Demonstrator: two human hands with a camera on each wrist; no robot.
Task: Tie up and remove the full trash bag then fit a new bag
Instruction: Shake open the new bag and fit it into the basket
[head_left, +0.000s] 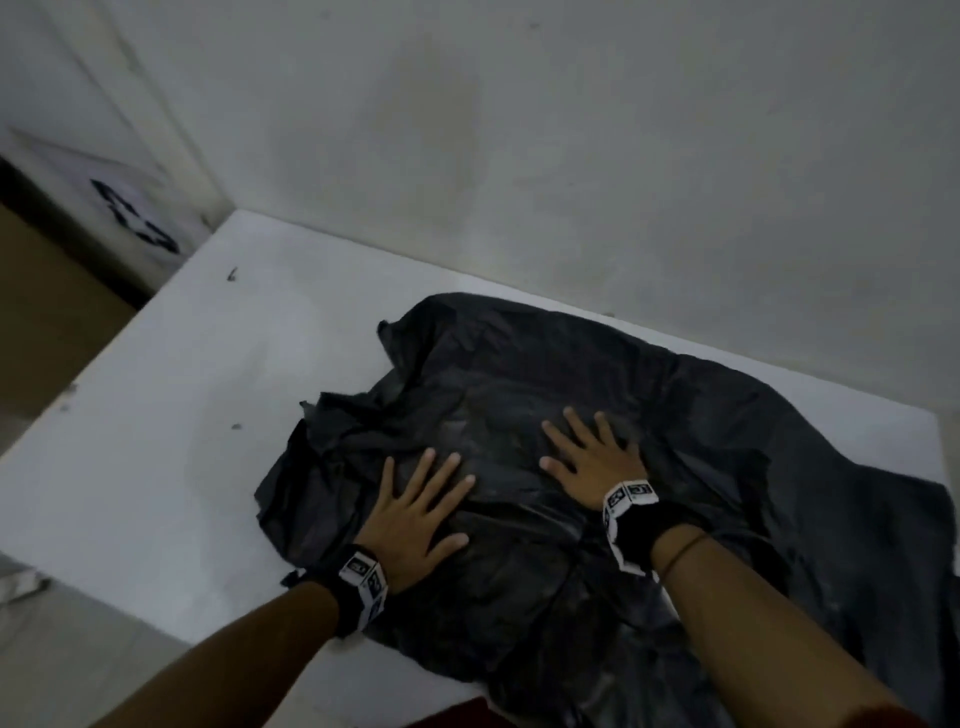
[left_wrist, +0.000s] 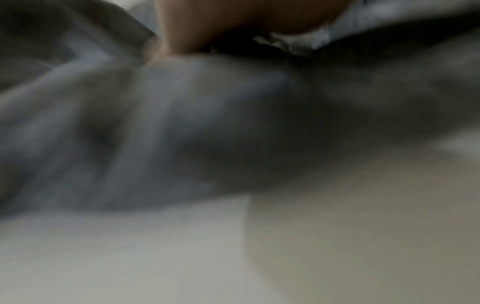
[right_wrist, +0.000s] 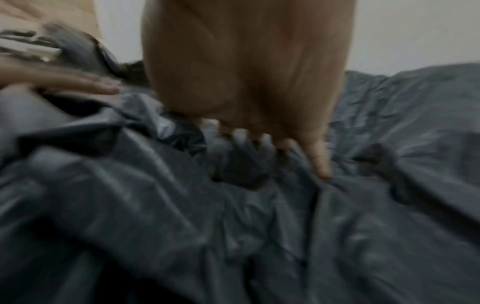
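My left hand (head_left: 415, 512) lies flat on the bag (head_left: 701, 415), palm down, fingers (head_left: 423, 467) straight and spread, gripping nothing. My right hand (head_left: 587, 460) does the same just beside it, fingers (head_left: 574, 423) splayed, pressing the plastic. The 2 hands are near each other but apart, w/ a strip of bag between them. Each wrist has a black strap w/ white tags; the right forearm also carries a thin dark band.

The bag is black, creased, spread out mostly flat on the tabletop (head_left: 208, 415). Its left edge bunches into folds near my left hand; the right part runs to the tabletop's near edge and hangs over it. In the right wrist view I see my fingers (right_wrist: 320, 162) pointing down into the wrinkled bag (right_wrist: 389, 226), w/ my left hand (right_wrist: 78, 84) at the far left. The left wrist view is very blurred: dark folds of bag (left_wrist: 182, 123), a bit of my hand (left_wrist: 221, 24) on top.

The tabletop is white, w/ a few small dark specks on its left part. It butts against a pale wall (head_left: 571, 130) behind. At far left stands smth white w/ a blurred black mark (head_left: 137, 218); can't tell what it is.
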